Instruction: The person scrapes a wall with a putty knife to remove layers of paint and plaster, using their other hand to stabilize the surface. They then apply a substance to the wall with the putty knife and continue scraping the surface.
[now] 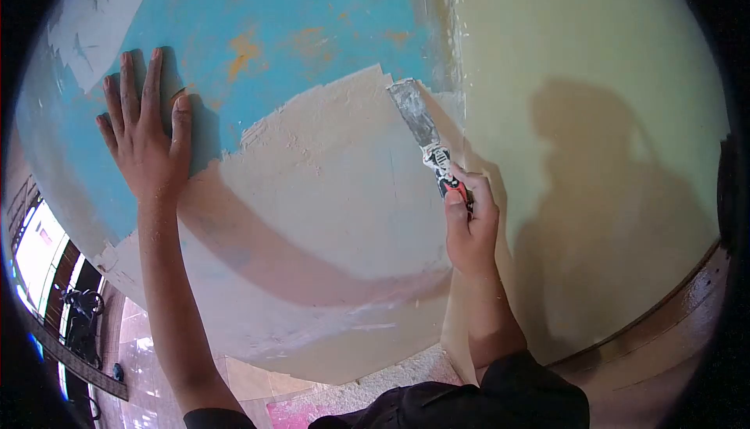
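Note:
My left hand point(147, 136) lies flat on the blue painted part of the wall point(273, 19), fingers spread. In my right hand point(475, 222) is a putty knife point(416, 112), gripped by its red and black handle. Its metal blade is smeared with filler and points up and to the left. The blade's tip is at the upper edge of a beige filler patch point(336, 171), which covers the wall between my two hands. White filler also cakes the neck of the knife. Orange spots and scrapes show through the blue paint.
To the right is a pale green wall point(594, 30) carrying my shadow, meeting the blue wall at a corner. White dust and crumbs lie on the floor point(406, 370) below. At the lower left, a motorbike point(82, 319) stands by a bright opening.

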Tool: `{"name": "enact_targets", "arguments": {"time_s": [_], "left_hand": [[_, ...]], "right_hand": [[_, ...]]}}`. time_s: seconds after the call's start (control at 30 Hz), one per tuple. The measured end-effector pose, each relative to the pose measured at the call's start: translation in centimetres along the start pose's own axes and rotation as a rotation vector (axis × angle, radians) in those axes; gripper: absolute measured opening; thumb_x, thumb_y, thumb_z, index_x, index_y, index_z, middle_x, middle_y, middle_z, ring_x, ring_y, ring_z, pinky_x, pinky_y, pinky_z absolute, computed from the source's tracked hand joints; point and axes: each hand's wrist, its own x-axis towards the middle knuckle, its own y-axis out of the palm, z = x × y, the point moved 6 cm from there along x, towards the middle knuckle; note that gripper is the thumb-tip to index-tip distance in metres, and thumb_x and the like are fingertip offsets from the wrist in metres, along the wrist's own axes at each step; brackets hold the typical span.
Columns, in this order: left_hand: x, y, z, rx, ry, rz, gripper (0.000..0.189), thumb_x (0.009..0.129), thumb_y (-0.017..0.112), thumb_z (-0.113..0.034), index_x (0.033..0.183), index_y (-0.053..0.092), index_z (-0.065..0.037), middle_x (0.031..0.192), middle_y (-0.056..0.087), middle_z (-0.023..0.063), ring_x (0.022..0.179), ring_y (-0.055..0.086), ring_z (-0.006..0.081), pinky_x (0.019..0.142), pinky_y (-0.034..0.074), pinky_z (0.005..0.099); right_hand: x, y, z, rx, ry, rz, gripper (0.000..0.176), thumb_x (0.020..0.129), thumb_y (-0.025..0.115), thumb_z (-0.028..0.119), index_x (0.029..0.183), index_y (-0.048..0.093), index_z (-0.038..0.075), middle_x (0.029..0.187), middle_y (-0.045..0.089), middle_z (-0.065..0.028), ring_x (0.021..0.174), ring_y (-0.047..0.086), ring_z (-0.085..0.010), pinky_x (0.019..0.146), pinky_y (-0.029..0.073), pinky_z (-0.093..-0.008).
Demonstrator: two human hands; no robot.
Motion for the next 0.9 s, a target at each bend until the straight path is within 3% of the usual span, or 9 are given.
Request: {"name": "enact_targets", "arguments": {"time_s": [0.2,0.27,0.33,0.43,0.53,0.6,0.63,0.73,0.9], "left_hand": [[-0.1,0.0,0.0,-0.022,0.011,-0.021,0.056,0.099,0.046,-0.058,0.153,0.039,-0.044,0.165,0.029,-0.0032,0.154,0.021,0.0295,0.124,0.011,0.0607],[0.1,0.1,-0.1,-0.022,0.015,-0.029,0.056,0.099,0.046,-0.058,0.153,0.039,-0.044,0.165,0.029,-0.0031,0.154,0.021,0.0294,0.123,0.011,0.0608],[0.1,0.0,-0.2,-0.006,0.013,-0.037,0.057,0.101,0.036,-0.063,0.155,0.035,-0.044,0.166,0.025,-0.0054,0.155,0.018,0.0261,0.125,0.007,0.0570],[0.1,-0.1,-0.1,-0.005,0.003,-0.006,0.056,0.099,0.046,-0.058,0.153,0.039,-0.044,0.165,0.029,-0.0031,0.154,0.020,0.0289,0.124,0.011,0.0604],[0.0,-0.2,-0.1,-0.014,-0.006,0.005,0.056,0.099,0.046,-0.057,0.153,0.039,-0.044,0.165,0.029,-0.0035,0.155,0.020,0.0283,0.124,0.011,0.0599],[0.1,-0.2,-0.1,-0.023,-0.008,-0.007,0.056,0.099,0.047,-0.057,0.153,0.039,-0.044,0.165,0.029,-0.0039,0.155,0.020,0.0278,0.124,0.011,0.0596],[0.0,-0.2,-0.1,-0.031,-0.006,-0.005,0.056,0.099,0.047,-0.057,0.152,0.039,-0.045,0.165,0.029,-0.0044,0.155,0.019,0.0273,0.124,0.011,0.0593],[-0.1,-0.1,0.0,-0.018,-0.003,-0.005,0.056,0.099,0.047,-0.058,0.152,0.039,-0.045,0.166,0.028,-0.0049,0.155,0.019,0.0271,0.124,0.011,0.0592],[0.0,-0.1,0.1,-0.014,0.002,-0.013,0.057,0.098,0.046,-0.060,0.153,0.039,-0.045,0.166,0.027,-0.0050,0.155,0.020,0.0278,0.124,0.011,0.0595]], "right_hand": [[0.5,0.1,0.9,-0.123,-0.009,-0.012,0.032,0.100,0.057,0.015,0.130,0.059,0.003,0.099,0.071,-0.0149,0.071,0.060,-0.0131,0.065,0.050,-0.0291],[0.2,0.0,0.8,-0.164,-0.159,-0.030,0.031,0.100,0.057,0.015,0.129,0.059,0.003,0.096,0.070,-0.0153,0.067,0.061,-0.0153,0.062,0.049,-0.0295],[0.7,0.4,1.7,-0.166,-0.105,-0.021,0.031,0.100,0.057,0.015,0.129,0.059,0.003,0.095,0.070,-0.0154,0.066,0.062,-0.0166,0.061,0.050,-0.0299],[1.8,0.7,2.4,-0.160,-0.069,-0.010,0.031,0.100,0.057,0.015,0.129,0.059,0.004,0.093,0.071,-0.0151,0.064,0.063,-0.0184,0.061,0.050,-0.0308],[0.9,0.9,1.6,-0.159,-0.042,-0.020,0.031,0.100,0.058,0.015,0.129,0.059,0.004,0.088,0.071,-0.0137,0.064,0.063,-0.0188,0.061,0.051,-0.0318],[0.6,1.3,1.6,-0.191,-0.152,-0.037,0.030,0.100,0.057,0.014,0.128,0.059,0.004,0.087,0.070,-0.0141,0.065,0.064,-0.0196,0.061,0.051,-0.0324],[0.8,1.2,1.6,-0.216,-0.051,-0.010,0.030,0.100,0.057,0.015,0.128,0.059,0.004,0.087,0.070,-0.0152,0.066,0.066,-0.0210,0.062,0.051,-0.0330],[2.8,1.5,3.0,-0.168,-0.024,-0.005,0.031,0.101,0.057,0.016,0.129,0.058,0.005,0.082,0.068,-0.0150,0.064,0.065,-0.0220,0.061,0.051,-0.0333],[2.3,0.6,1.9,0.016,0.043,-0.011,0.032,0.102,0.055,0.016,0.130,0.058,0.001,0.099,0.064,-0.0052,0.082,0.054,-0.0082,0.074,0.047,-0.0268]]}}
